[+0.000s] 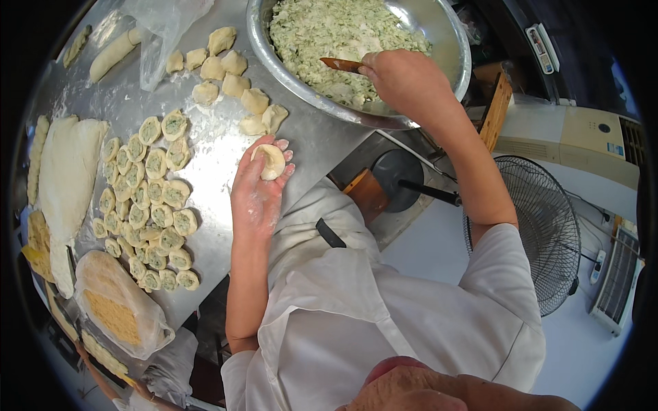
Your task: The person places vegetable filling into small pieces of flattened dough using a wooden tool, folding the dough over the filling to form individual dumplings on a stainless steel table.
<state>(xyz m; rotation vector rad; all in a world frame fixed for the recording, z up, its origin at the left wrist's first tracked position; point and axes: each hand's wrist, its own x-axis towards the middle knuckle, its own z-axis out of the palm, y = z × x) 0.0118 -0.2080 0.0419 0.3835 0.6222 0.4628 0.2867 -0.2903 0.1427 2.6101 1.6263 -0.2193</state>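
Observation:
In my left hand (257,192) lies a small hollowed dough cup (271,163), my thumb pressed into it and floury fingers curled behind. My right hand (406,85) grips a flat wooden spatula (339,65) over a large steel bowl (357,114). Chopped green-and-white filling (329,38) fills much of that bowl, and the spatula's tip is at its surface. Several plain dough pieces (235,85) sit on the metal table (213,216) between the bowl and my left hand. Left of that hand stand rows of filled dough cups (155,164) with green filling showing on top.
A slab of dough (72,174) and a plastic bag of tan crumbs (115,308) are at the table's left. A dough roll (114,55) lies by clear plastic sheeting (164,38). A floor fan (534,236) stands to my right. Another person's arm (97,372) shows at lower left.

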